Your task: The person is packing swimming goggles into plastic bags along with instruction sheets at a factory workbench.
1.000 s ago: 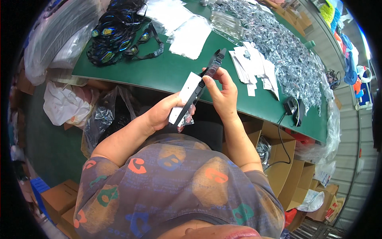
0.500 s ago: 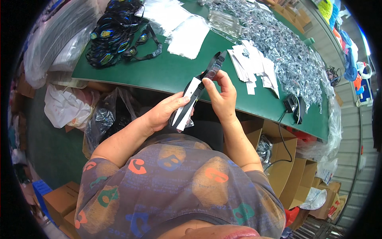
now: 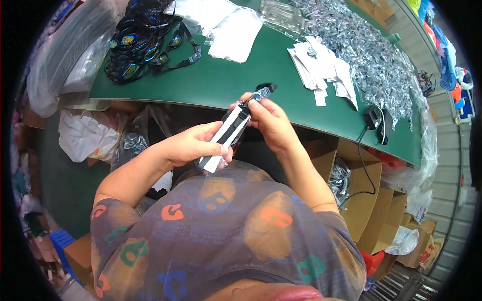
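A pair of black swimming goggles, folded lengthwise with its strap, is between my two hands in front of my body. My left hand is closed round the lower part, its thumb lying over a white paper strip set along the goggles. At the upper end, my right hand pinches the black strap near its buckle, and the strap's tip sticks out past the fingers. The lenses are mostly hidden by the fingers and the paper. A bit of clear plastic shows beneath my left hand.
Black goggles lie heaped at the table's left. White sheets and paper slips rest on the green table. Small clear packets cover its right side. A black adapter with a cable sits above open cartons.
Both hands have drawn slightly left with the goggles. The strap end, upright before, now tilts lower to the right, and my right hand has slid closer to the paper strip.
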`<state>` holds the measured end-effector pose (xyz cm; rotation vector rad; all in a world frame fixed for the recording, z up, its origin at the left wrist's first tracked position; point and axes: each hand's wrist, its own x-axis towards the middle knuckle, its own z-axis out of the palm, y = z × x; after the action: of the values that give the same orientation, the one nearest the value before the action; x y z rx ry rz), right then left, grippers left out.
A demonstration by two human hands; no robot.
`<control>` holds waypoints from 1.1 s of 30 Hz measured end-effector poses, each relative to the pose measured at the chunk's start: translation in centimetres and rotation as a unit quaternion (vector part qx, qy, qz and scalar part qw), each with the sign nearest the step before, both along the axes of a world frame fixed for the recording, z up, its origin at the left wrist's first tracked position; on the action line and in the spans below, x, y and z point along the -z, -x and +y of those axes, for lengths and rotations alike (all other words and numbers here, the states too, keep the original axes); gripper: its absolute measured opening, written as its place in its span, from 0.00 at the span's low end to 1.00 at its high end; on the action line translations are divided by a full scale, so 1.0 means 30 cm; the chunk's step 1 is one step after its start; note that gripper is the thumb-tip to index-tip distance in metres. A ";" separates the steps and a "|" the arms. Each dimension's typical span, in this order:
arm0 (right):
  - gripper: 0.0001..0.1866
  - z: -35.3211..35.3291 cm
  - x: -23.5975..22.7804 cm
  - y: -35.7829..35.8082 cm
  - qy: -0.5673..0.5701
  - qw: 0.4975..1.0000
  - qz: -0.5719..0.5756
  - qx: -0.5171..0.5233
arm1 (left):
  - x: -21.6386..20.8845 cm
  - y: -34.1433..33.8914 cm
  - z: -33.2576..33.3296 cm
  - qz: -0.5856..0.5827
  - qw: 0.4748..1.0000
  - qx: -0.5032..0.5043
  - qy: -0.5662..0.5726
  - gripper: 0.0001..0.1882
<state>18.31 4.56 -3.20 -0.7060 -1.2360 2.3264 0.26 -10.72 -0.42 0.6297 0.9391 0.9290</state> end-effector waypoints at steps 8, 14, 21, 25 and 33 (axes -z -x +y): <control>0.19 -0.049 -0.032 -0.016 -0.796 0.602 -0.057 0.024 | 0.071 -0.002 -0.030 -0.087 0.993 -0.015 0.077 0.16; 0.21 -0.066 -0.084 -0.023 -0.883 0.457 -0.096 -0.042 | 0.081 0.010 -0.026 -0.247 0.958 -0.032 0.140 0.20; 0.21 -0.067 -0.073 -0.014 -0.895 0.431 -0.106 -0.049 | 0.060 0.003 -0.017 -0.171 0.977 -0.041 0.122 0.20; 0.21 -0.052 -0.070 -0.016 -0.873 0.459 -0.119 -0.113 | 0.094 0.013 -0.016 -0.187 0.973 0.007 0.135 0.12; 0.36 0.005 -0.200 -0.051 -0.784 0.574 -0.060 -0.228 | 0.131 0.014 -0.027 -0.256 0.955 0.019 0.150 0.15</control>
<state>19.86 4.70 2.80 0.1984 -2.8953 0.4832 -0.16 -11.52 -4.36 0.1314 0.5791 0.8361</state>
